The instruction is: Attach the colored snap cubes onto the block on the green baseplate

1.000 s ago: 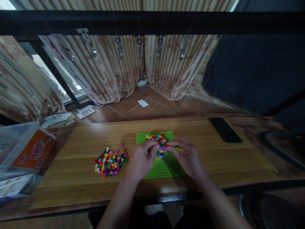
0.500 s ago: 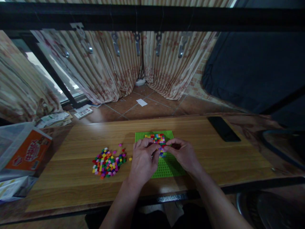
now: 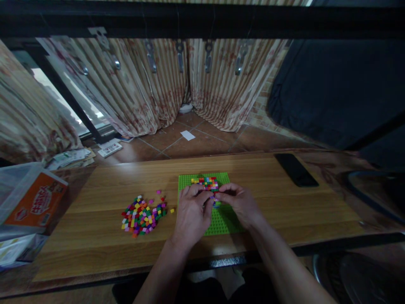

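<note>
Baseplate (image 3: 222, 224), 1, beneath left hand (image 3: 191, 213), right hand (image 3: 240, 203)

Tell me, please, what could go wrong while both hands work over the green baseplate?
1. The left hand and right hand crowd the placed bricks; a slip might knock some loose.
2. The green baseplate lies near the front edge of the table; pressing could shift it.
3. The loose brick pile beside the left hand could scatter.

Left hand (image 3: 191, 213): over green baseplate (image 3: 223, 223), fingertips meeting right hand (image 3: 239, 204); grip unclear.
Brick cluster (image 3: 205, 183): mounted at baseplate far edge.
Loose bricks (image 3: 141, 214): on table (image 3: 284, 211), left of baseplate.
Phone (image 3: 295, 169): far right.
</note>
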Demonstrator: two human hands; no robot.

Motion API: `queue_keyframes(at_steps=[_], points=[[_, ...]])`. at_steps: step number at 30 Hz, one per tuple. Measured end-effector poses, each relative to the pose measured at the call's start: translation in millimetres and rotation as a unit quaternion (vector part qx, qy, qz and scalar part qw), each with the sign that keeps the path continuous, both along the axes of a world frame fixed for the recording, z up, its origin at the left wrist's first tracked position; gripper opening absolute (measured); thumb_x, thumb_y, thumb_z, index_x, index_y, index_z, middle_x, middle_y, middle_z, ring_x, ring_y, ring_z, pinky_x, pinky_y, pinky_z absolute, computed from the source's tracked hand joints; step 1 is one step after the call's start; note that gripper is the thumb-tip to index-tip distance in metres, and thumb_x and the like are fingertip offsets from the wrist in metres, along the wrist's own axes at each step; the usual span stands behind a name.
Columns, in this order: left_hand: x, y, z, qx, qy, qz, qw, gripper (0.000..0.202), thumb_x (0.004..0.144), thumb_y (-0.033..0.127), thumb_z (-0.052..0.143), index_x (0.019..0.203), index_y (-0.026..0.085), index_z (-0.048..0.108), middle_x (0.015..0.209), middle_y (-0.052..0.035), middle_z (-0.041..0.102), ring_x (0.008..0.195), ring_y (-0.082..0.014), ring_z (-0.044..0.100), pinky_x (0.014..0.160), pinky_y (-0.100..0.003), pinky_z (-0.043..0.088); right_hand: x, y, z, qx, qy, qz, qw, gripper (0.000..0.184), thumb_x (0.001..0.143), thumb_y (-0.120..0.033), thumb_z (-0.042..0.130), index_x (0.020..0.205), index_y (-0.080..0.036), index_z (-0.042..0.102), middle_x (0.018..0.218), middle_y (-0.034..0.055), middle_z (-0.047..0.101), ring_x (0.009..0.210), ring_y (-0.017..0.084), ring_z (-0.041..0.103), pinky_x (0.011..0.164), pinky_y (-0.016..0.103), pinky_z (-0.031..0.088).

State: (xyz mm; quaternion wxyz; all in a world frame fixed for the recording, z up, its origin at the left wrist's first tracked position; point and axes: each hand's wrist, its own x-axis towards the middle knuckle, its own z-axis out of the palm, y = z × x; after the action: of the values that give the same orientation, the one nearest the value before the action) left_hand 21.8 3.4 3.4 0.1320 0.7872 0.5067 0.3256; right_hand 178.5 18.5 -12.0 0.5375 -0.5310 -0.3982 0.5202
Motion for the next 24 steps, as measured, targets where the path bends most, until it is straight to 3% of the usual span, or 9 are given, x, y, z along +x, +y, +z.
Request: queue_keyframes(at_steps=[5,17,24], points=[[1,0,-2.6,0.0,-0.014,-0.007,1.0,0.017,0.091,0.024,0.056,0.096,0.022,0.072,0.1,-0.0063,0.065,0.096,-0.022,0.057,0.087,-0.04,0.045,-3,0,1.8,-0.047,0.054,-0.008,0.997,0.031,0.044,-0.033,0.089,0.06,-0.019,0.067,0.055,-0.0035,0.064,0.051,0.011,0.056,0.05,0.024,0.044],[1,-2,-2.5,-0.012,-0.015,-0.011,1.0,0.017,0.091,0.022,0.056,0.094,0.023,0.072,0.095,-0.0051,0.066,0.093,-0.0208,0.058,0.087,-0.038,0.046,-3,-1,1.6,-0.081,0.088,0.015,0.993,0.032,0.046,-0.034,0.091,0.058,-0.018,0.065,0.056,-0.0041,0.062,0.052,0.008,0.051,0.052,0.023,0.04],[-12,-1,-1.4,0.0,-0.09,0.012,0.996,0.017,0.09,0.018,0.056,0.093,0.021,0.072,0.095,-0.0057,0.068,0.094,-0.0184,0.062,0.086,-0.033,0.05,5,-4,-1.2,-0.1,0.079,0.029,0.991,0.033,0.047,-0.037,0.092,0.061,-0.018,0.068,0.059,-0.0029,0.063,0.053,0.009,0.052,0.051,0.022,0.043]])
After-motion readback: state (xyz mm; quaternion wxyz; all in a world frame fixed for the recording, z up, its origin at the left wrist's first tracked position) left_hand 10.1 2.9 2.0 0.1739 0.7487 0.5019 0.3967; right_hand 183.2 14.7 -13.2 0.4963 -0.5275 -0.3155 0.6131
